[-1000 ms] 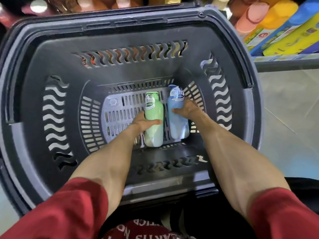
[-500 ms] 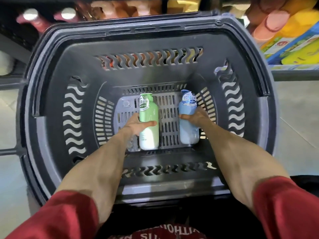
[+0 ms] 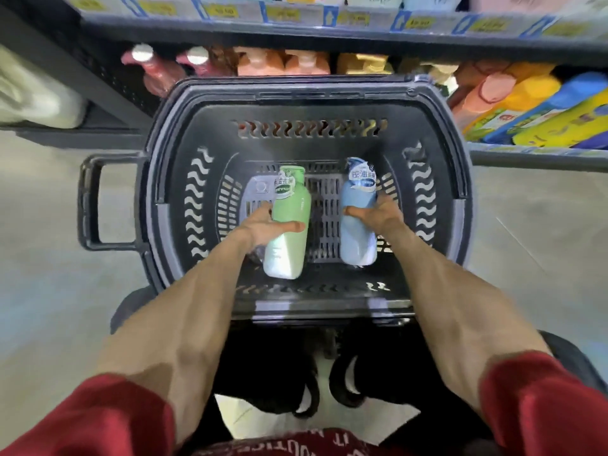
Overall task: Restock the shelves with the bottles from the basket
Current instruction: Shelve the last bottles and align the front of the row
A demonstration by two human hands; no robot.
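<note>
A dark grey plastic basket (image 3: 309,97) stands on the floor before the shelves. My left hand (image 3: 263,227) grips a green bottle (image 3: 289,212) with a white base, thumb across its front. My right hand (image 3: 378,213) grips a blue bottle (image 3: 357,232) in the same way. Both bottles hang inside the basket, caps pointing away from me, lifted off its slotted bottom and about a hand's width apart.
The lowest shelf (image 3: 526,153) behind the basket holds pink, orange and yellow bottles (image 3: 283,62) and blue and yellow packs (image 3: 559,116). A shelf edge with price tags (image 3: 329,19) runs overhead. The basket's handle (image 3: 95,202) juts left over grey floor.
Both hands have raised their bottles from the basket's bottom and moved them apart. The view has pulled back and tilted up, bringing the shelves into sight.
</note>
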